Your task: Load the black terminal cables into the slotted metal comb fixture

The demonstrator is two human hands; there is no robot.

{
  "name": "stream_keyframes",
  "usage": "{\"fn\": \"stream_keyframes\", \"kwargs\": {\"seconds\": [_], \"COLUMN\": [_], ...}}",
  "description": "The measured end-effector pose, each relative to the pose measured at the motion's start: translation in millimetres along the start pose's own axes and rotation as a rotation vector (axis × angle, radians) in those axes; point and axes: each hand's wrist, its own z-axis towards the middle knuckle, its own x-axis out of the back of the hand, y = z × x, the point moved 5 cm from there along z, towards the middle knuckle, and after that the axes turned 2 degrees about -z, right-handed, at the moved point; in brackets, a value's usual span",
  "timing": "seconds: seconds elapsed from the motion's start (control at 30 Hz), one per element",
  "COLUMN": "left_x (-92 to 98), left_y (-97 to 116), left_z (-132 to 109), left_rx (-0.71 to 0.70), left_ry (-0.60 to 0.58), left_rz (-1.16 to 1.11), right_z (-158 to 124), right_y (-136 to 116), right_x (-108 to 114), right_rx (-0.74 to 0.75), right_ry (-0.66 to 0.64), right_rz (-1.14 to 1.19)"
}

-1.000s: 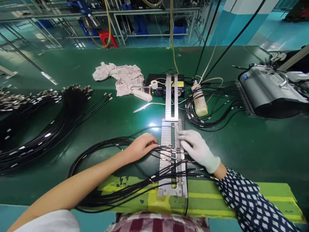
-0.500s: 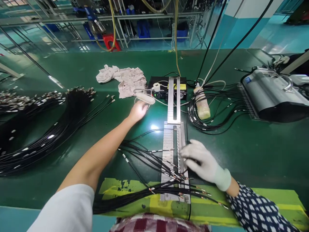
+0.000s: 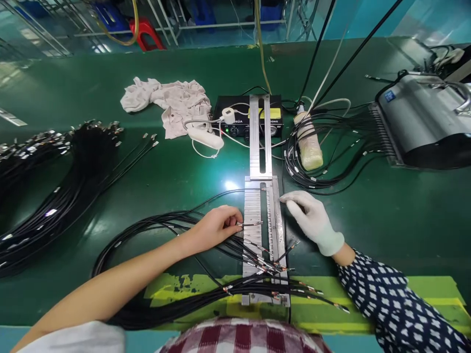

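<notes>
From where I stand, the bare left hand (image 3: 215, 226) has thumb and forefinger pinched on a slim, round black cable (image 3: 251, 224), just back from its end. The cable's long axis runs sideways, its free end pointing right, toward the gloved hand. It looks smooth and dark, with a small silvery tip, and that end lies over the grooved left part of a long, slotted silver metal fixture (image 3: 253, 206), crossing it.

The white-gloved right hand (image 3: 312, 223) is just beside the fixture's right edge, fingers loosely curved, thumb beneath; I can't tell whether their tips meet. Nearer the person, a thick bundle of black cables with pale, coppery ends (image 3: 172, 310) crosses the fixture's lower part. All this sits on a dark green table (image 3: 386, 220); beyond the fixture's grooved part stands a black box with a green light (image 3: 241, 132).
</notes>
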Motion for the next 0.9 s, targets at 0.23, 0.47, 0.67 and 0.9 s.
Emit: {"fn": "stream_keyframes", "kwargs": {"seconds": [0.23, 0.47, 0.67, 0.9], "left_x": [5.1, 47.7, 4.5, 32.4], "left_y": [2, -23, 5, 3], "left_z": [-9, -57, -25, 24], "left_rx": [-0.149, -0.091, -0.356, -0.523], "left_ry": [0.115, 0.282, 0.255, 0.428], "left_rz": [0.106, 0.463, 0.364, 0.232], "right_z": [7, 12, 10, 11], "right_y": [-31, -30, -20, 9], "right_x": [-31, -36, -15, -6], "right_rx": [0.327, 0.324, 0.153, -0.066], "right_ry": [-0.239, -0.245, -0.071, 0.027], "right_rz": [-0.182, -0.065, 0.029, 0.118]}}
